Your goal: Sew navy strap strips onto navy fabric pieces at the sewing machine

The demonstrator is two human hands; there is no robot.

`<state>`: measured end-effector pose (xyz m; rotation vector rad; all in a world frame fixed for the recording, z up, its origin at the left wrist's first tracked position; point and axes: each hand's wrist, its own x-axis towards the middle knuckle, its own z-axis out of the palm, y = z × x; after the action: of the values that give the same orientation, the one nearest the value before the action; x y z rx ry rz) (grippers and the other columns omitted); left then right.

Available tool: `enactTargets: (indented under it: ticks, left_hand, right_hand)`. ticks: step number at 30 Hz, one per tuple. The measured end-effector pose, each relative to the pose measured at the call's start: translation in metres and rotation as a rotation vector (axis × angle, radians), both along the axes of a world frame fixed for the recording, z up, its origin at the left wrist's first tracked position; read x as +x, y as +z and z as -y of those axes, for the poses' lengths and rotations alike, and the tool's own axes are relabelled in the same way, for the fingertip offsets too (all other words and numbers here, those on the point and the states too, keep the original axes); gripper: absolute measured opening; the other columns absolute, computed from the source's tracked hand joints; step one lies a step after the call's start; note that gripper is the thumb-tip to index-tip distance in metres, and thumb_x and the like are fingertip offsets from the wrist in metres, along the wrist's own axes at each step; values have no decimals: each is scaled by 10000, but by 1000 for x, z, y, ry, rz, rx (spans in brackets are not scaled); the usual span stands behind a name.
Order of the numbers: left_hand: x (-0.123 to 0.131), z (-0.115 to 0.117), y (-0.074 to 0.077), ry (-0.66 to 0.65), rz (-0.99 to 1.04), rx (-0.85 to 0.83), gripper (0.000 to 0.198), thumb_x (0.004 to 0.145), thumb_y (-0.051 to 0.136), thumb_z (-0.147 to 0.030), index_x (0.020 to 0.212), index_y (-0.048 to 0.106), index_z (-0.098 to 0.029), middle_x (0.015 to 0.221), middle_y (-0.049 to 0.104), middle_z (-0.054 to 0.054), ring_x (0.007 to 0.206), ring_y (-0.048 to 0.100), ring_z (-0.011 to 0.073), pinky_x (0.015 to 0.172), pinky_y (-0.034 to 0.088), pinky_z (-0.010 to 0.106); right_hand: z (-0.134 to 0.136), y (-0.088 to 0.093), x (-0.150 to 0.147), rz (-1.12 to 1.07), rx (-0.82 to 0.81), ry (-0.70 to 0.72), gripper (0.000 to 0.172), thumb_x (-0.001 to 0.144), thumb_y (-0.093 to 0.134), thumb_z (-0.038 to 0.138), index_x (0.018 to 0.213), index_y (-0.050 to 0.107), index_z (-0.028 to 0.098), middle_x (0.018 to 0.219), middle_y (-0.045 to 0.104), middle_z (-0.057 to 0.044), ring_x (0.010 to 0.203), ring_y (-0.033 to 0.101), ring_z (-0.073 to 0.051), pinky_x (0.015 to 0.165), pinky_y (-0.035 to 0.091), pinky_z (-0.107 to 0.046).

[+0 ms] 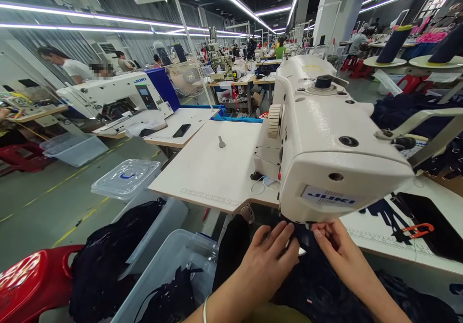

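Note:
A white JUKI sewing machine [325, 134] stands on a white table [210, 168]. Under its head lies dark navy fabric [318, 284], spilling toward me. My left hand [269, 260] rests on the fabric just below the machine head, fingers stretched forward and flat. My right hand [336, 245] is beside it, fingertips pinched on the fabric edge near the needle area. The needle itself is hidden by the machine head.
Clear plastic bins [170, 265] with dark fabric sit at my left, beside a red stool [32, 279]. An orange-handled thread snip [415, 230] lies on the table right. Another JUKI machine [119, 98], a phone [181, 130] and other workers are behind.

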<state>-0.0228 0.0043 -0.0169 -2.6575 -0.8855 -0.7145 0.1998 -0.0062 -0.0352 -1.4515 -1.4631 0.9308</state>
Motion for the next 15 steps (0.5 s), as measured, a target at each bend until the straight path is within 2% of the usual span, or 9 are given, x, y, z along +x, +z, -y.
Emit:
enactTargets:
  ticks: [4,7,11,15]
  left_hand:
    - [2,4,-6,72,-26,45,290,987,518,-347,1243,600,-236,1451,486,44,1368,387,185,1078,264,351]
    - [4,6,-10,138,-58,84,398,989,513,-354,1370,511,-239,1492,433,29,1415,301,184,1090,241,337]
    - [4,9,-12,174,-78,95,426,999,490,-340,1410,472,-227,1517,392,37,1439,247,192,1118,182,361]
    - [4,13,-11,188,-91,100,435,999,488,-327,1418,467,-214,1522,382,60,1442,240,212,1138,128,384]
  right_hand:
    - [-1,3,1,145,33,35,221,945,492,462,1013,556,262,975,613,-43,938,622,-192,774,530,-269]
    - [-6,9,-1,240,88,76,232,948,485,448,966,615,258,1031,608,-66,1039,599,-224,848,523,-305]
    - [-12,13,-4,303,139,87,265,958,465,424,910,652,243,941,621,-72,996,599,-243,956,475,-381]
    - [-14,12,-3,321,135,90,294,953,465,430,865,662,230,888,644,-77,961,606,-256,934,480,-397]
